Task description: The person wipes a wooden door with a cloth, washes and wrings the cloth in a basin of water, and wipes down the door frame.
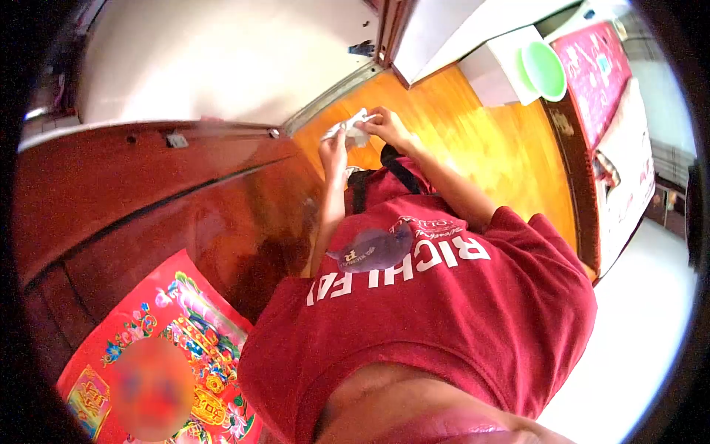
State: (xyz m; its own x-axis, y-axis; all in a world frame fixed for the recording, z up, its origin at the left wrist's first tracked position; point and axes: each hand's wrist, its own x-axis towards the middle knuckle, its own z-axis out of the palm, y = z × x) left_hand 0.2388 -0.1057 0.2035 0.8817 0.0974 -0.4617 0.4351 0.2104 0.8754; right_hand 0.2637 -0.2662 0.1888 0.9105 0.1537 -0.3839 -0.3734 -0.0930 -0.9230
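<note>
A small, crumpled white piece of thin material [357,136], either cloth or tissue, is held up in front of my body. My left hand [333,150] pinches its left side, fingers closed. At its right edge my right hand [387,126] grips it between thumb and fingers. The piece spans the short gap between both hands, above the wooden floor [473,159]. Its exact kind is too small and bright to make out.
To my left stands a dark red wooden door [222,214] with a red decorated poster [166,303]. A doorway opens onto a pale floor [214,59]. At right are a white cabinet [492,70], a green basin [545,70] and a bed with pink bedding [592,74].
</note>
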